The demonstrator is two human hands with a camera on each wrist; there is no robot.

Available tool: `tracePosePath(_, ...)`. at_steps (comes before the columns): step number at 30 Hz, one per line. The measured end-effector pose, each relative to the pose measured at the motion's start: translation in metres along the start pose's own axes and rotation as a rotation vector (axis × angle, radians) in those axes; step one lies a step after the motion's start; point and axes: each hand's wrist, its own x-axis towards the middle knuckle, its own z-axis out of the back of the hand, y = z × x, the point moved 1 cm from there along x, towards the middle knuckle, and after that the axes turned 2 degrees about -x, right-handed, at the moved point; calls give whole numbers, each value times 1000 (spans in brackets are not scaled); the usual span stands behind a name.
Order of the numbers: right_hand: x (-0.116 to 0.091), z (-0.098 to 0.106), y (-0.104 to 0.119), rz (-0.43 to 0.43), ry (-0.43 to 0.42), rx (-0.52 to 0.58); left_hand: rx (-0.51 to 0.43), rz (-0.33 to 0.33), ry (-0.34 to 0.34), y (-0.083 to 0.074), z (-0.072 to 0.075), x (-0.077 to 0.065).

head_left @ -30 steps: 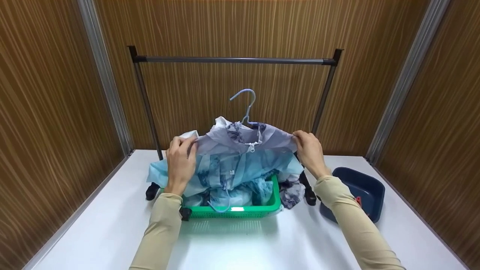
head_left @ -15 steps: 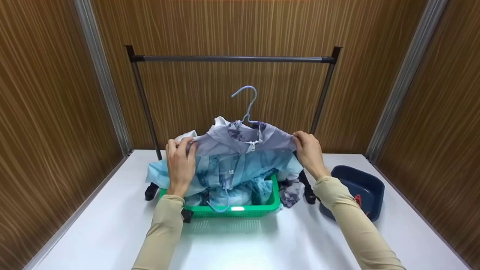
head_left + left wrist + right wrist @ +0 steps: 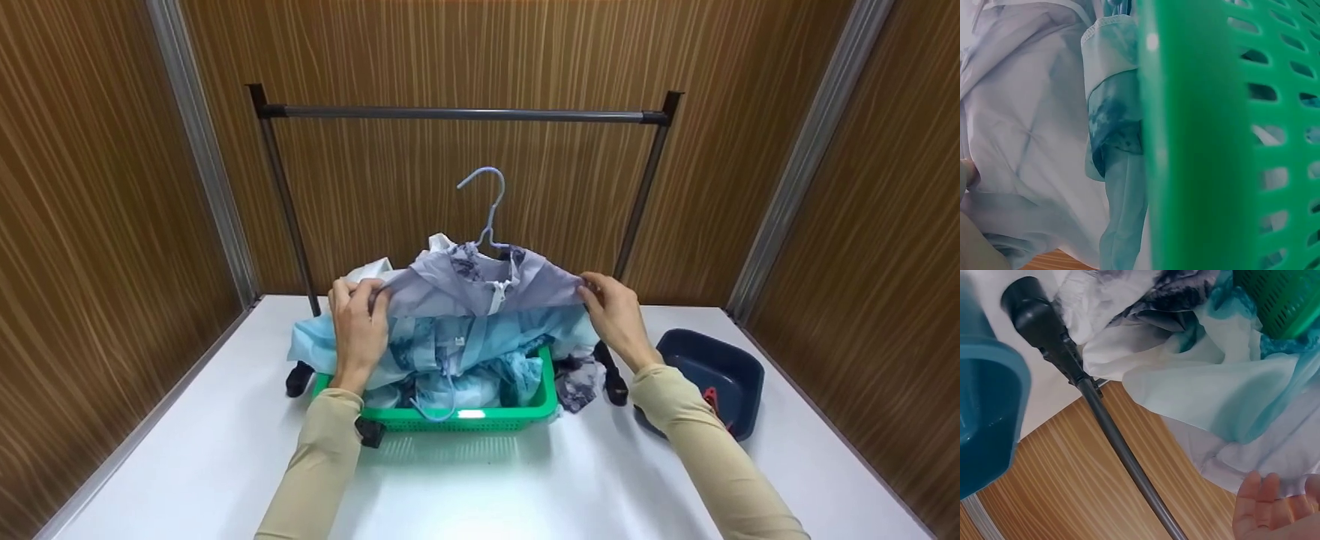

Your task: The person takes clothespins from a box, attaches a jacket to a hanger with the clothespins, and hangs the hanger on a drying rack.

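Note:
A thin lavender jacket [image 3: 435, 292] with a white zip pull is spread on a pale blue hanger [image 3: 491, 214], whose hook sticks up above the collar. My left hand [image 3: 360, 326] pinches its left shoulder. At the right shoulder my right hand [image 3: 616, 315] holds the cloth between thumb and fingers. Beneath lies a light blue garment [image 3: 517, 330] over the green basket [image 3: 480, 424], with a second hanger hook [image 3: 452, 401] hanging past the near rim. In the left wrist view the basket wall [image 3: 1202, 140] fills the right side, and only a fingertip [image 3: 968, 173] shows.
Behind the basket stands a dark clothes rack, its bar [image 3: 465, 114] running across. A dark blue bin [image 3: 739, 382] with a red item [image 3: 709, 397] sits on the right. Crumpled patterned cloth [image 3: 577, 386] lies between basket and rack foot [image 3: 616, 391]. Wood-patterned walls enclose the white table.
The right hand has shifted slightly inward and down with the jacket's right shoulder, which slopes more. The hanger hook stands slightly higher and the zip pull has tilted. The left hand stays at its shoulder.

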Motion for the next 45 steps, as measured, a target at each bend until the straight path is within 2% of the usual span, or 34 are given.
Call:
tracePosePath(8,-8,7,-8,11,6,-34,-11,27,1,0,0,3)
tracePosePath(13,-14,14,-13,-22,69,-42,-9,25,2,0,-1,4)
tracePosePath(20,-21,29,-23,-70,214,-67,-20,34,8,-1,-3,5)
tracePosePath(31,-41,45,-50,-170,552,-126,-18,25,11,1,-2,2)
tracePosePath(41,-56,61,-74,-249,711,-331,-3,23,9,1,-1,3)
tracePosePath(45,-59,68,-81,-300,762,-342,-4,27,19,1,0,3)
